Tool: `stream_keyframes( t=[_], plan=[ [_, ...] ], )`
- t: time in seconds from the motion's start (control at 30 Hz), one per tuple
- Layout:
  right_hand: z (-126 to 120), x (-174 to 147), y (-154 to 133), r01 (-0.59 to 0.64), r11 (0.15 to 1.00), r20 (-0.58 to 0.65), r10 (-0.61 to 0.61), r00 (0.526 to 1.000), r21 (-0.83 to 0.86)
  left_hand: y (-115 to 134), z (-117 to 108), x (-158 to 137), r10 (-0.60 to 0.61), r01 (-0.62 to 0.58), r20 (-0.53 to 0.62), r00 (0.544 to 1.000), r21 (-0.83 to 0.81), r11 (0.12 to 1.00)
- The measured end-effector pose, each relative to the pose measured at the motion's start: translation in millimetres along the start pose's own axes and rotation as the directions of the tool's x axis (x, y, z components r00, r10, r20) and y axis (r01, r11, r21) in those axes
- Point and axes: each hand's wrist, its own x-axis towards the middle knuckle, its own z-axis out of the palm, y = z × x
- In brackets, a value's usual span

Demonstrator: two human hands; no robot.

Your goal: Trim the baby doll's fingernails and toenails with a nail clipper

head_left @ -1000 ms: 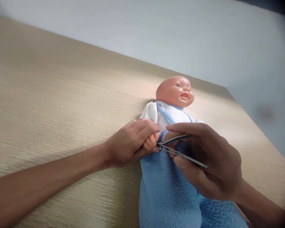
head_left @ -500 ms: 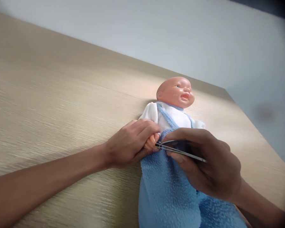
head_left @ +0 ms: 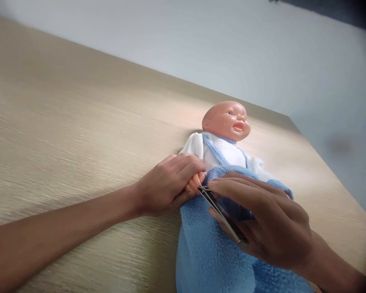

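Observation:
A baby doll [head_left: 227, 120] in a white top and blue fleece overalls lies on its back. My left hand [head_left: 169, 185] is closed around the doll's hand [head_left: 196, 181], whose orange-pink fingers poke out past my thumb and fingers. Between the thumb and fingers of my right hand [head_left: 271, 217] is a metal nail clipper [head_left: 221, 213]. Its jaws touch or nearly touch the tips of the doll's fingers, and its body slants down to the right. My right hand covers part of the overalls and the clipper's lever side.
The doll rests on a light wood-grain table [head_left: 79, 114]. The table's far edge runs diagonally up to the left, with a pale wall [head_left: 201, 36] behind it. A dark strip [head_left: 338, 12] shows at the top right.
My right hand has turned and dropped slightly, so the nail clipper now points more steeply up-left. More of the doll's far sleeve and cuff shows. My left hand keeps its hold.

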Motion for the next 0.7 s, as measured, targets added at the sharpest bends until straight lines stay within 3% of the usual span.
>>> stream_keyframes(
  t=[0.23,0.7],
  plan=[
    [-2,1,-5,-0.004,1.0,0.044,0.004,0.999,0.001,-1,0,-1,-0.006,0.006,0.01,1.0,-0.011,1.0],
    [-9,12,-26,0.053,0.983,0.175,-0.022,0.984,-0.176,-1,0,1,0.027,-0.027,0.008,1.0,0.04,0.999]
  ],
)
